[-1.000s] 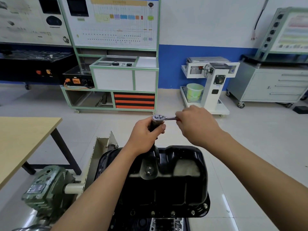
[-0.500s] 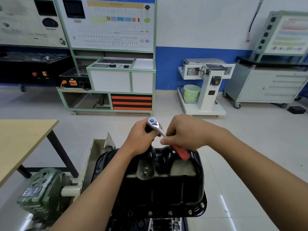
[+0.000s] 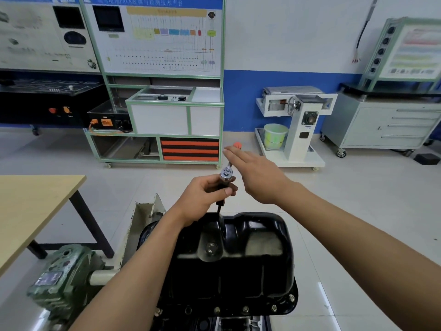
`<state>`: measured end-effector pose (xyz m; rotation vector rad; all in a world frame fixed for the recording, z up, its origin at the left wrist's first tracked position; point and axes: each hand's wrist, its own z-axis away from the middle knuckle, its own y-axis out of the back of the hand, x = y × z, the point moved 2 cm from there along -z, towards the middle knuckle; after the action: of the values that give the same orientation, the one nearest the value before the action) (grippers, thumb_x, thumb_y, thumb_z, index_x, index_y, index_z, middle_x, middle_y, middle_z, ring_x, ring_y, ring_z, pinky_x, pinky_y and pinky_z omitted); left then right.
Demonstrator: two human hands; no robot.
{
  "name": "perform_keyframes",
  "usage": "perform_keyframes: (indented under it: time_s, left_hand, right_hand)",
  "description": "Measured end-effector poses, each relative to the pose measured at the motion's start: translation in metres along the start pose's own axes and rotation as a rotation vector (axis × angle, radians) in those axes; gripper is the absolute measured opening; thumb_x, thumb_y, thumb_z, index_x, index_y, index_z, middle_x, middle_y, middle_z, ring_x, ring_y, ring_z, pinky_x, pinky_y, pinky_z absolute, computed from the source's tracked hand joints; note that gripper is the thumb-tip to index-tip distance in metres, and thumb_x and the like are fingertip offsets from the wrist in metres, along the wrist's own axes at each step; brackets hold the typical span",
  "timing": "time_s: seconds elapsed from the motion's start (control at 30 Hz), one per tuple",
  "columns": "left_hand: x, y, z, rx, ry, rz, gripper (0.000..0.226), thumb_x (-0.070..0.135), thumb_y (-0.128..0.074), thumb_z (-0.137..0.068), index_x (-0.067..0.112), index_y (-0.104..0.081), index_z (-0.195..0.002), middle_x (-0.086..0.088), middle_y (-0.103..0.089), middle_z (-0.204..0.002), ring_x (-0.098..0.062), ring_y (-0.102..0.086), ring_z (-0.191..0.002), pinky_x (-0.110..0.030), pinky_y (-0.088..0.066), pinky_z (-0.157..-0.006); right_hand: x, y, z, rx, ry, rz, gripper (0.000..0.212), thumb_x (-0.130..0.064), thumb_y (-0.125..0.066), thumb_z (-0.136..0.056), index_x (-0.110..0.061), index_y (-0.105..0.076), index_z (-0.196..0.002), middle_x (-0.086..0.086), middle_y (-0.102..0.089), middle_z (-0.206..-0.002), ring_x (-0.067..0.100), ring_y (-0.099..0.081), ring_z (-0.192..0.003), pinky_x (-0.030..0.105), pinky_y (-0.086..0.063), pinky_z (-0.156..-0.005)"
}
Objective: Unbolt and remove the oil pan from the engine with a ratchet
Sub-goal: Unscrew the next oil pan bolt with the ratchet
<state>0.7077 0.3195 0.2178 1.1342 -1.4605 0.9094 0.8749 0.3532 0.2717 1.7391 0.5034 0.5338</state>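
The oil pan [image 3: 238, 271] is sitting bolted on the engine [image 3: 241, 324] below you; your right hand [image 3: 260, 177], fingers [image 3: 238, 156] straight, is pushing the ratchet [image 3: 226, 174] handle; your left hand [image 3: 205, 197] is clamping the extension [image 3: 220, 207]; be holding it plumb so it isn't slipping off.

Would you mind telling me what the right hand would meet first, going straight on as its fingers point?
Probably the ratchet, whose orange handle end shows just past the straight fingertips of the right hand; depth is unclear, so they may already touch.

Left hand [image 3: 205, 195] in a curled grip, right hand [image 3: 259, 179] flat.
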Motion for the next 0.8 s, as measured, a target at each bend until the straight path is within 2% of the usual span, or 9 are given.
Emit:
perform_keyframes:
  time_s: [0.13, 0.23, 0.33, 0.4, 0.47, 0.57, 0.63, 0.73, 0.8]
  left_hand:
    - [-0.001, -0.005, -0.001, 0.019, -0.013, -0.023, 0.02, 0.0, -0.07, -0.092, 0.015, -0.074, -0.104, 0.0, -0.079, -0.097, -0.013, -0.073, -0.096, -0.025, -0.058, -0.081]
    - [-0.002, -0.007, -0.001, 0.063, -0.024, -0.026, 0.023, -0.001, -0.072, -0.09, 0.018, -0.075, -0.102, 0.003, -0.079, -0.093, -0.011, -0.072, -0.095, -0.024, -0.057, -0.084]
    - [-0.001, -0.009, 0.0, 0.105, -0.061, -0.042, 0.025, -0.001, -0.073, -0.09, 0.021, -0.075, -0.101, 0.005, -0.078, -0.09, -0.009, -0.071, -0.092, -0.023, -0.057, -0.088]
    - [-0.001, -0.009, 0.0, 0.147, -0.094, -0.054, 0.024, -0.002, -0.073, -0.09, 0.02, -0.076, -0.099, 0.004, -0.077, -0.087, -0.008, -0.069, -0.085, -0.021, -0.057, -0.082]
    - [-0.001, -0.009, 0.0, 0.187, -0.117, -0.062, 0.022, -0.002, -0.073, -0.09, 0.019, -0.076, -0.098, 0.001, -0.075, -0.085, -0.01, -0.066, -0.081, -0.022, -0.057, -0.076]
    - [-0.001, -0.008, 0.0, 0.234, -0.135, -0.072, 0.023, 0.0, -0.073, -0.09, 0.022, -0.076, -0.096, -0.005, -0.077, -0.086, -0.013, -0.066, -0.081, -0.025, -0.057, -0.075]
    - [-0.001, -0.008, 0.0, 0.247, -0.152, -0.085, 0.024, -0.001, -0.073, -0.09, 0.023, -0.077, -0.093, -0.007, -0.078, -0.088, -0.014, -0.067, -0.081, -0.025, -0.057, -0.074]
    - [-0.003, -0.006, 0.0, 0.257, -0.159, -0.065, 0.024, -0.005, -0.071, -0.09, 0.018, -0.076, -0.089, -0.005, -0.074, -0.083, -0.015, -0.063, -0.076, -0.025, -0.056, -0.07]
    - [-0.003, -0.005, -0.001, 0.259, -0.158, -0.063, 0.023, -0.007, -0.07, -0.089, 0.016, -0.075, -0.089, -0.007, -0.073, -0.082, -0.016, -0.063, -0.075, -0.025, -0.056, -0.068]
  right_hand:
    - [0.004, 0.0, 0.011, 0.017, -0.03, 0.035, 0.074, -0.008, -0.048, -0.094, -0.015, -0.012, -0.159, -0.001, -0.014, -0.166, 0.023, -0.029, -0.143, 0.04, -0.04, -0.106]
    - [-0.001, 0.006, 0.022, 0.041, -0.102, 0.08, 0.062, -0.016, -0.05, -0.097, -0.013, -0.025, -0.154, 0.003, -0.031, -0.157, 0.027, -0.032, -0.139, 0.04, -0.043, -0.1]
    - [-0.011, 0.02, 0.032, 0.053, -0.173, 0.124, 0.028, -0.023, -0.049, -0.097, -0.016, -0.05, -0.124, 0.003, -0.057, -0.124, 0.028, -0.052, -0.113, 0.037, -0.042, -0.078]
    - [-0.018, 0.032, 0.038, 0.029, -0.214, 0.161, 0.013, -0.03, -0.049, -0.098, -0.018, -0.055, -0.101, 0.004, -0.06, -0.099, 0.029, -0.059, -0.095, 0.034, -0.036, -0.065]
    - [-0.026, 0.042, 0.044, -0.014, -0.239, 0.171, 0.02, -0.037, -0.05, -0.098, -0.021, -0.061, -0.101, 0.002, -0.046, -0.079, 0.029, -0.055, -0.08, 0.033, -0.033, -0.062]
    - [-0.038, 0.054, 0.051, -0.051, -0.236, 0.11, 0.024, -0.044, -0.052, -0.095, -0.023, -0.062, -0.1, -0.003, -0.027, -0.07, 0.026, -0.043, -0.074, 0.032, -0.033, -0.064]
    - [-0.045, 0.058, 0.055, -0.082, -0.216, 0.004, 0.025, -0.046, -0.054, -0.093, -0.023, -0.06, -0.093, -0.005, -0.034, -0.07, 0.025, -0.047, -0.076, 0.032, -0.035, -0.064]
    - [-0.055, 0.059, 0.057, -0.14, -0.212, -0.213, 0.031, -0.046, -0.06, -0.088, -0.021, -0.053, -0.072, -0.005, -0.057, -0.069, 0.025, -0.06, -0.083, 0.034, -0.049, -0.067]
    - [-0.056, 0.06, 0.055, -0.175, -0.228, -0.261, 0.034, -0.045, -0.064, -0.086, -0.02, -0.05, -0.066, -0.003, -0.062, -0.067, 0.024, -0.062, -0.081, 0.034, -0.052, -0.069]
